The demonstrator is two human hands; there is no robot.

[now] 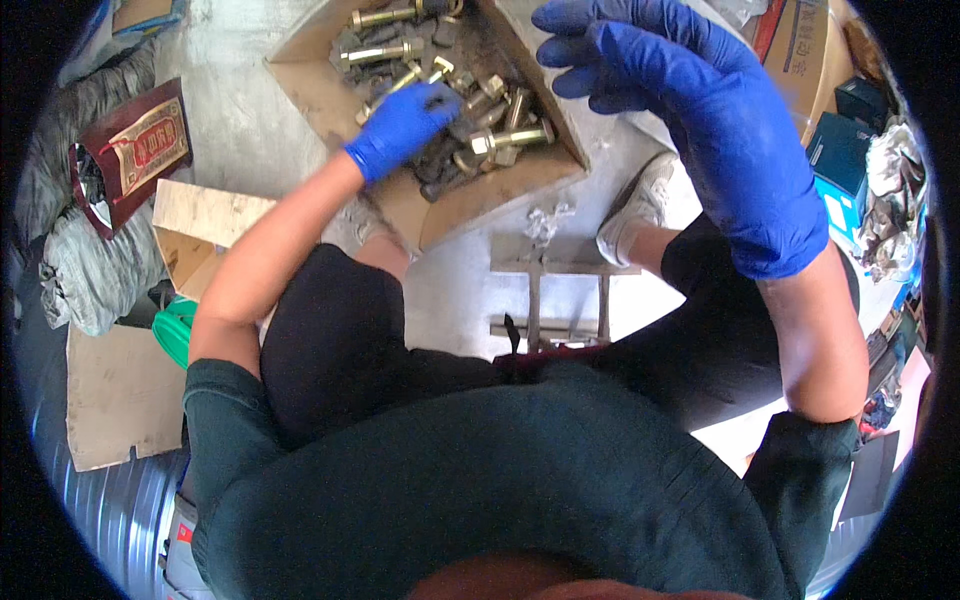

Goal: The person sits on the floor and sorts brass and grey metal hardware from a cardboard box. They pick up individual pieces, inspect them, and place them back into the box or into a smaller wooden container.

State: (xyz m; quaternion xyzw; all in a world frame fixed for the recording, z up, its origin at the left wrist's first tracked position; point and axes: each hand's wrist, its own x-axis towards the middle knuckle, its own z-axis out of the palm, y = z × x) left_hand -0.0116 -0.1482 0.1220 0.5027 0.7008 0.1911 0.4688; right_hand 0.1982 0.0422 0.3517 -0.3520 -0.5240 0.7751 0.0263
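Observation:
A cardboard box [440, 215] holds a pile of yellowish metal bolts [385, 52] with hex heads and nuts, mixed with dark pieces. My left hand [405, 122], in a blue glove, reaches into this pile. Its fingers curl downward with darkened tips; whatever they grip is hidden. One thick bolt [515, 137] lies to the right of that hand. My right hand [700, 110], also blue-gloved, is raised to the right of the box, close to the camera. Its fingers stretch leftward with gaps between them, and I see nothing in them.
My feet flank the box's near side, with a metal frame [535, 300] on the floor between my legs. At left are an open carton [215, 210], a dark red bag [135, 155] and a green round object [175, 330]. Teal boxes [838, 155] and crumpled plastic [893, 190] sit at right.

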